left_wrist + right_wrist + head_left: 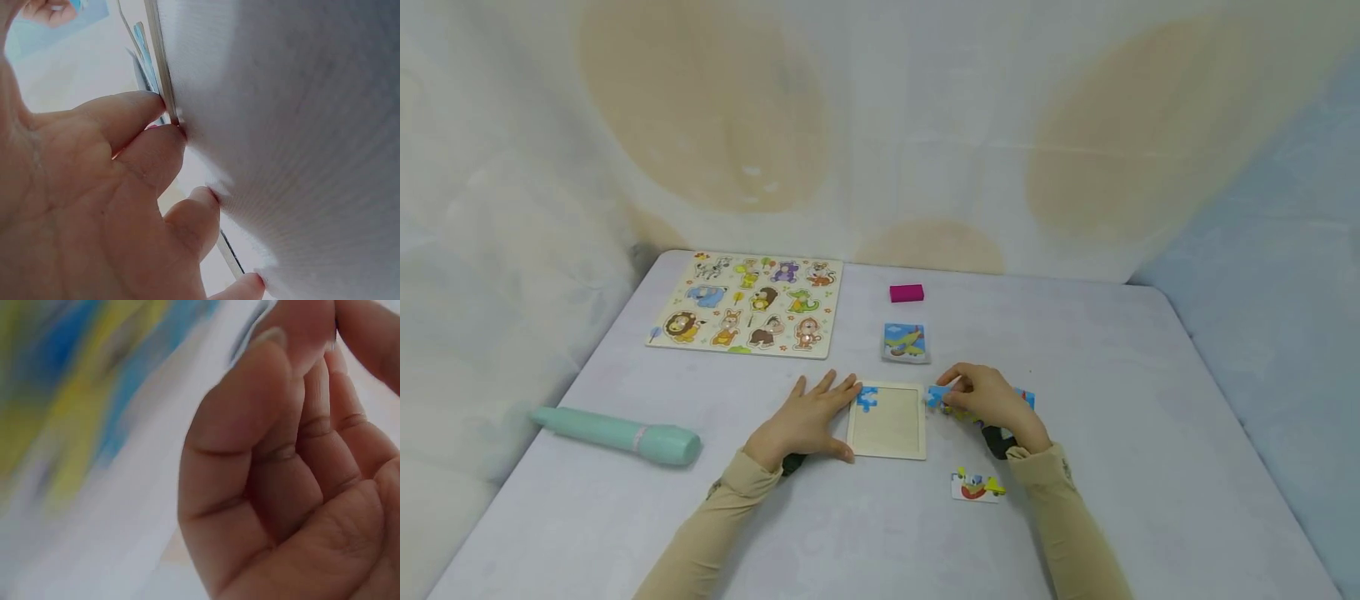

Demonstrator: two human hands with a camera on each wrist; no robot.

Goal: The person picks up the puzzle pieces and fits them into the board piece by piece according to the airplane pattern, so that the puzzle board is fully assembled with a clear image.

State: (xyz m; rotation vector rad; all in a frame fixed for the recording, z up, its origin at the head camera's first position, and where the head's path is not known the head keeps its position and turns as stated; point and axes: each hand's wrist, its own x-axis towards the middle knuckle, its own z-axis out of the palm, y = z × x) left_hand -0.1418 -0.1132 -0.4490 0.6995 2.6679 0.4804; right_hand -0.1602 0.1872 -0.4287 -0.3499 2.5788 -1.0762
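Observation:
A square wooden puzzle tray [887, 429] lies in front of me with a blue jigsaw piece [867, 398] in its far-left corner. My left hand [805, 421] is spread beside the tray, its fingertips at the left edge. The left wrist view shows these fingers [150, 156] against the tray's edge and the tabletop. Just right of the tray, my right hand [992, 398] pinches another blue jigsaw piece [935, 395] between thumb and fingers. Yellow and blue loose pieces [1026, 397] lie partly hidden under that hand; they look blurred in the right wrist view.
Nearer me are more puzzle pieces [976, 487]. Behind the tray lie an airplane picture puzzle [906, 343] and a magenta block [907, 293]. An animal puzzle board [745, 292] is at the far left, a mint-green tapered stick [617, 433] at the near left.

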